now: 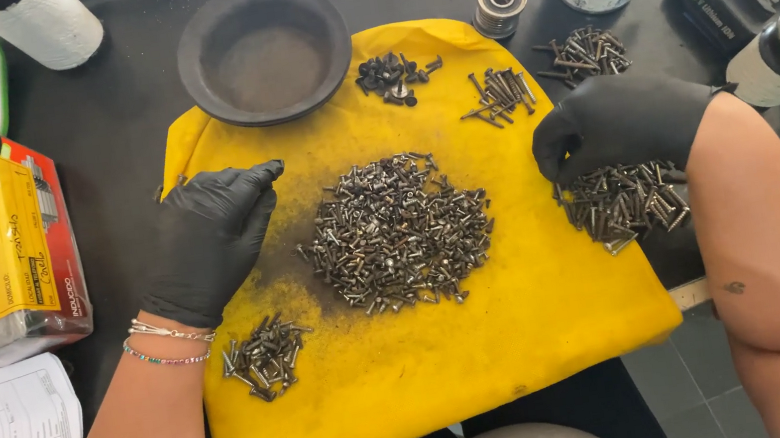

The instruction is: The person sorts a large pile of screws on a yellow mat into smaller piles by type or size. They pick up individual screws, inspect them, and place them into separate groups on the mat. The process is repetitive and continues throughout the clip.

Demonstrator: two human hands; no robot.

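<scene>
Yellow cloth (545, 329): our landmark, spread on the dark table; everything below is placed from it.
Round black dish (265, 53): sits on the cloth's far edge, left of centre, with nothing in it that we can see.
Central screw heap (397, 231): the big mixed pile, in the middle of the cloth on a dark oily stain, between our two hands.
Right-edge pile (624, 203): long screws at the cloth's right edge, spilling onto the table.
Left hand (211, 234): black-gloved, resting on the cloth's left part just beside the central heap; fingers bent and drawn together, tips pointing at the heap. We cannot tell whether they hold a screw.
Right hand (614, 124): black-gloved, over the cloth's right edge just above the right-edge pile; fingers curled down and bunched as if pinching, but whatever is between them is hidden.
Near-left pile (263, 356): short screws on the cloth's near left, by our left wrist.
Far piles: dark-headed screws (394, 75) beside the dish, a thin bunch (499, 94) right of them, and another bunch (584, 55) just off the cloth's far right corner.
Doing it well, in our judgement: we take one screw at a time from the heap's rim, compare length and head, and keep the piles well apart so none rolls across.
</scene>
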